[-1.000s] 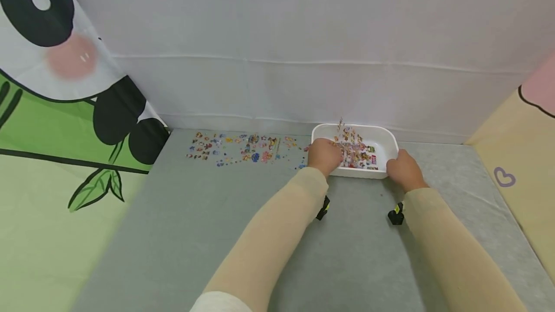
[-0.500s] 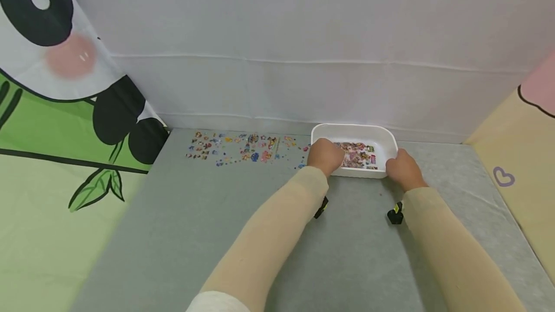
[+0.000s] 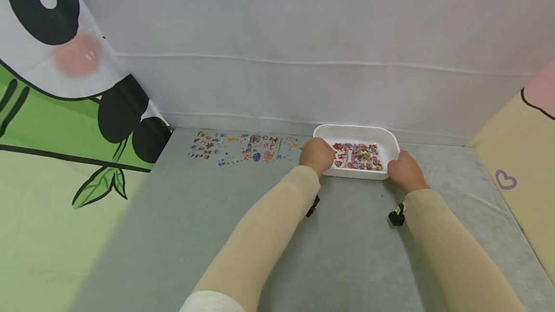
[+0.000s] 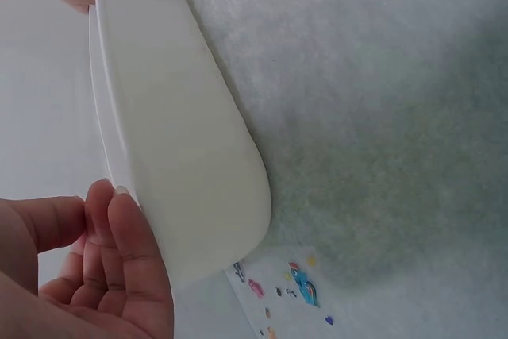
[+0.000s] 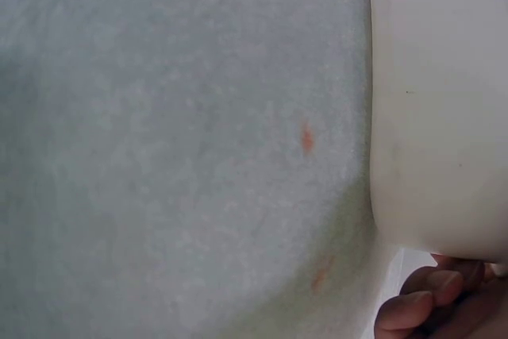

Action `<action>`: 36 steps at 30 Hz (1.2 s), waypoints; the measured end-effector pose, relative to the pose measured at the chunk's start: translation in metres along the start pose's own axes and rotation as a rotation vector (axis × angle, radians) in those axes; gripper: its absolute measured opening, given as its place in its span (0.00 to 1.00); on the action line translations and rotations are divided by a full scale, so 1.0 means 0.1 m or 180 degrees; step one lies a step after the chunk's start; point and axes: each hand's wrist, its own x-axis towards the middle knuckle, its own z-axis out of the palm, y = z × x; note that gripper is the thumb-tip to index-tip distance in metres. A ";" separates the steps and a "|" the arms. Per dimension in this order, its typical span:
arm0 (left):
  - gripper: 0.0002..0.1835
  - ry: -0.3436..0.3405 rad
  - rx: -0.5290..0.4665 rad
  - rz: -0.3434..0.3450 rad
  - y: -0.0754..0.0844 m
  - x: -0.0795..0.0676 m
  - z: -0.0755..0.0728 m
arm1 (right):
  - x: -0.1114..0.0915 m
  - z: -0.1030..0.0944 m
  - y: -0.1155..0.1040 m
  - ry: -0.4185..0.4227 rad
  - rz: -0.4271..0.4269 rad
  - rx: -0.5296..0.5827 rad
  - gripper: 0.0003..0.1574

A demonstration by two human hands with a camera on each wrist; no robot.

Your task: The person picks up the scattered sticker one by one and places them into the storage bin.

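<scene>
A white plastic tray (image 3: 357,175) stands near the back of the grey table, with colourful stickers (image 3: 362,157) on clear sheets lying flat inside. My left hand (image 3: 318,155) is over the tray's left front corner. The left wrist view shows its fingers (image 4: 135,244) loosely curled at the rim, thumb tip against a finger, and no sheet visible between them. My right hand (image 3: 406,172) grips the tray's right end, its fingers (image 5: 429,287) curled at the wall. Left of the tray, a clear sticker sheet (image 4: 302,283) with a blue pony lies on the table.
More clear sticker sheets (image 3: 260,148) lie in a row along the back left of the grey table (image 3: 347,235). A pale cloth wall (image 3: 282,90) rises right behind the tray. Printed panels (image 3: 117,110) stand at both sides.
One second ago a sticker sheet stood up inside the tray; now the stickers there lie flat in a different layout. My left hand has shifted slightly left. My right hand stays at the tray.
</scene>
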 end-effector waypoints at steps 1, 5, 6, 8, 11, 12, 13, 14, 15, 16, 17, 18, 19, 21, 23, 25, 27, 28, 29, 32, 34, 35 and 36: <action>0.16 0.0019 0.0035 -0.0012 0.00 0.00 0.00 | 0.00 0.00 0.00 -0.0001 0.0002 0.0004 0.39; 0.12 0.0106 0.0113 0.0014 -0.02 -0.01 -0.03 | 0.01 0.00 0.00 -0.0011 0.0023 0.0009 0.39; 0.12 0.0110 0.0120 0.0032 -0.03 -0.01 -0.03 | 0.01 0.01 0.00 -0.0017 0.0034 0.0014 0.39; 0.12 0.0136 0.0116 0.0079 -0.06 -0.01 -0.04 | 0.02 0.01 0.00 -0.0021 0.0051 0.0017 0.39; 0.12 0.0149 0.0078 0.0156 -0.13 0.01 -0.04 | 0.03 0.01 0.00 -0.0012 0.0069 0.0034 0.39; 0.12 0.0159 0.0071 0.0182 -0.15 0.03 -0.04 | 0.03 0.01 0.00 -0.0013 0.0077 0.0041 0.39; 0.12 0.0171 0.0057 0.0205 -0.18 0.05 -0.04 | 0.03 0.02 0.01 -0.0012 0.0084 0.0048 0.39; 0.11 0.0195 0.0057 0.0236 -0.22 0.07 -0.05 | 0.03 0.02 0.01 -0.0011 0.0092 0.0056 0.39; 0.11 0.0217 0.0053 0.0255 -0.26 0.09 -0.05 | 0.03 0.02 0.01 -0.0014 0.0098 0.0059 0.39; 0.10 0.0231 0.0032 0.0258 -0.30 0.12 -0.06 | 0.03 0.02 0.01 -0.0016 0.0106 0.0067 0.39; 0.11 0.0245 0.0015 0.0259 -0.34 0.13 -0.08 | 0.03 0.02 0.01 -0.0019 0.0108 0.0067 0.39; 0.11 0.0257 0.0013 0.0262 -0.38 0.15 -0.10 | 0.03 0.02 0.01 -0.0025 0.0115 0.0070 0.39; 0.11 0.0271 0.0009 0.0259 -0.42 0.17 -0.12 | 0.03 0.02 0.01 -0.0023 0.0114 0.0069 0.39; 0.11 0.0275 0.0005 0.0228 -0.51 0.20 -0.19 | 0.03 0.02 0.01 -0.0023 0.0116 0.0065 0.39; 0.11 0.0299 0.0003 0.0190 -0.60 0.23 -0.27 | 0.03 0.02 0.01 -0.0023 0.0118 0.0065 0.39; 0.11 0.0328 0.0017 0.0164 -0.70 0.27 -0.35 | 0.03 0.02 0.01 -0.0021 0.0130 0.0070 0.39; 0.12 0.0378 0.0024 0.0112 -0.80 0.31 -0.44 | 0.03 0.02 0.01 -0.0032 0.0149 0.0077 0.39; 0.13 0.0377 0.0019 0.0091 -0.85 0.33 -0.48 | 0.03 0.02 0.01 -0.0035 0.0163 0.0083 0.39; 0.13 0.0371 0.0011 0.0063 -0.90 0.35 -0.53 | 0.03 0.02 0.01 -0.0040 0.0171 0.0082 0.39; 0.13 0.0359 -0.0025 -0.0003 -1.03 0.41 -0.67 | 0.03 0.02 0.01 -0.0047 0.0198 0.0084 0.39; 0.13 0.0344 -0.0054 -0.0034 -1.10 0.44 -0.77 | 0.03 0.02 0.00 -0.0035 0.0184 0.0082 0.39; 0.12 0.0372 -0.0062 -0.0042 -1.14 0.46 -0.82 | 0.03 0.02 0.00 -0.0027 0.0168 0.0070 0.39; 0.12 0.0392 -0.0063 -0.0042 -1.18 0.47 -0.86 | 0.02 0.02 0.00 -0.0020 0.0158 0.0064 0.39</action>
